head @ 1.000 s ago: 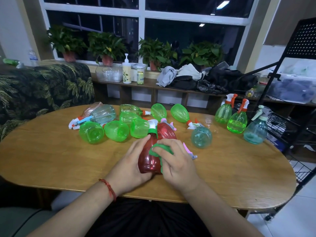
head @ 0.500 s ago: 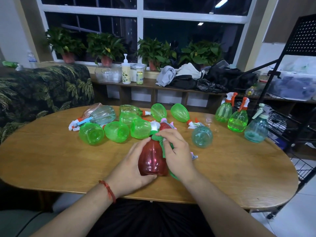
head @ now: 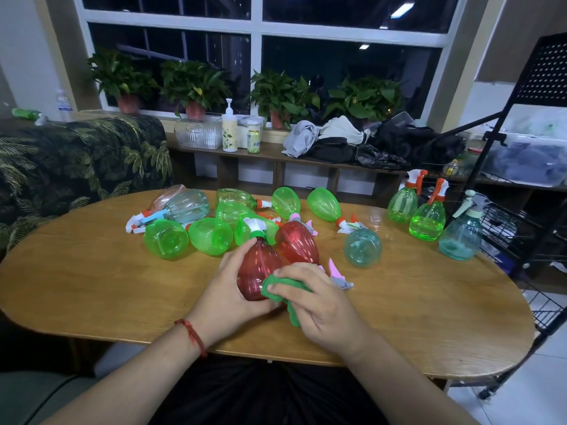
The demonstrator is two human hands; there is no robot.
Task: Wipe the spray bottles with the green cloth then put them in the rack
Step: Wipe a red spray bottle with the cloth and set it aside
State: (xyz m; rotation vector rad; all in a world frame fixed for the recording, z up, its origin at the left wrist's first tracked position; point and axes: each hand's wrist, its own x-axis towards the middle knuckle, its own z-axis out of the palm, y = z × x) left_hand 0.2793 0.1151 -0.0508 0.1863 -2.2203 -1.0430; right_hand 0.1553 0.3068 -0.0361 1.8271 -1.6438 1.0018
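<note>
My left hand grips a red spray bottle with a white and green nozzle, lying tilted on the wooden table. My right hand presses the green cloth against the bottle's lower right side. A second red bottle lies just behind it. Several green and clear bottles lie in a heap beyond. A teal bottle lies to the right. Three upright bottles stand at the table's right end, next to the black wire rack.
A leaf-patterned sofa stands at the left. A low shelf under the window holds potted plants, containers and piled clothes. The table's near edge is close to my body.
My right hand with the cloth has slid from the bottle's neck down to its base side. The left hand keeps its hold on the bottle.
</note>
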